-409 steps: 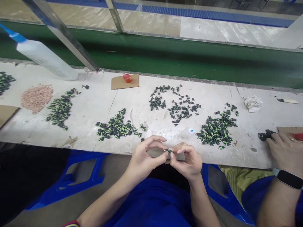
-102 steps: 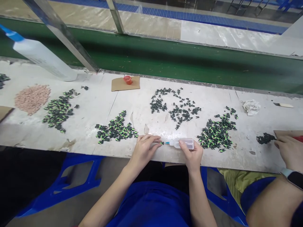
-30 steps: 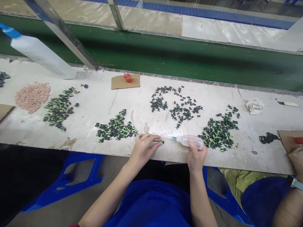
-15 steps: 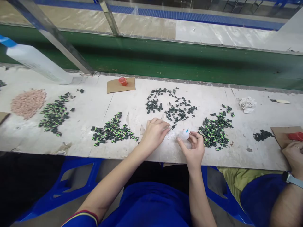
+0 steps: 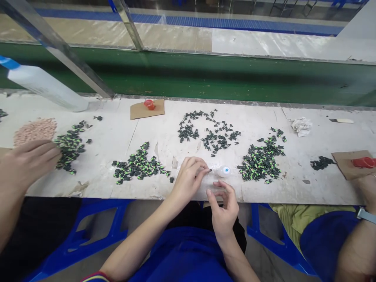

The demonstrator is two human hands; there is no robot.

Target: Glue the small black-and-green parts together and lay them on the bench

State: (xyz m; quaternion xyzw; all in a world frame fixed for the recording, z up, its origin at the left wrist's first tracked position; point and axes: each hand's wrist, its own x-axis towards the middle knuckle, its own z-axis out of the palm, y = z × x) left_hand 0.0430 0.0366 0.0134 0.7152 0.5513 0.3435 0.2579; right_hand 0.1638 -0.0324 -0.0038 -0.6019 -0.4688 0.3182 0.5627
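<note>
My left hand (image 5: 189, 176) pinches a small dark piece (image 5: 209, 170) between thumb and fingertips, just above the table. To its right stands a small white bottle (image 5: 225, 171) with a blue tip, touched by neither hand. Nearer to me, my right hand (image 5: 225, 205) is open, fingers curved and apart, with nothing in it. Beyond both hands lie scattered small dark pieces (image 5: 217, 141). A heap of black-and-green pieces (image 5: 261, 160) is to the right of the bottle, and another black-and-green heap (image 5: 142, 166) is left of my left hand.
A co-worker's hand (image 5: 32, 162) reaches over a third heap at the left, near pinkish pieces (image 5: 35, 131). A large white bottle (image 5: 47, 88) stands behind. A red cup (image 5: 149, 104) sits on cardboard (image 5: 136, 111). Crumpled tissue (image 5: 302, 126) and a brush (image 5: 342, 120) lie right.
My right hand has let go of the small bottle, which now stands on the table, and has drawn back toward me. A co-worker's hand has come in at the left.
</note>
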